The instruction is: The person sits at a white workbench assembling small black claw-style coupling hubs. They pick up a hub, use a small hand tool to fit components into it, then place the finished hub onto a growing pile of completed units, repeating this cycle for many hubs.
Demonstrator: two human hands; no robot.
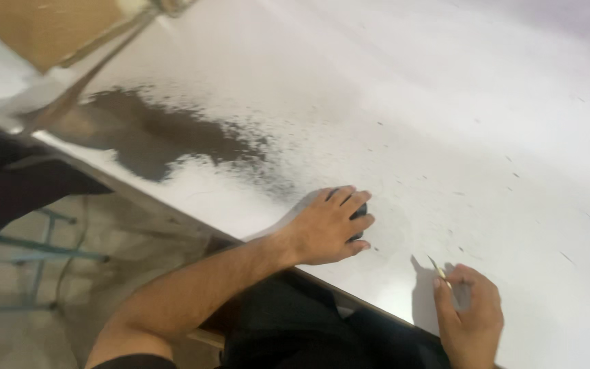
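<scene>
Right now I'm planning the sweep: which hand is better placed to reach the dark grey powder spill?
Probably the left hand: it rests nearer the dark grey powder spill, over a small black object; the right hand lies farther away.

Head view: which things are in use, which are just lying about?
In use:
- left hand covering a small dark object
- right hand holding a thin pale stick
- white table

Lying about:
- dark powder patch
- scattered dark specks
- cardboard piece
- blue metal frame on the floor
</scene>
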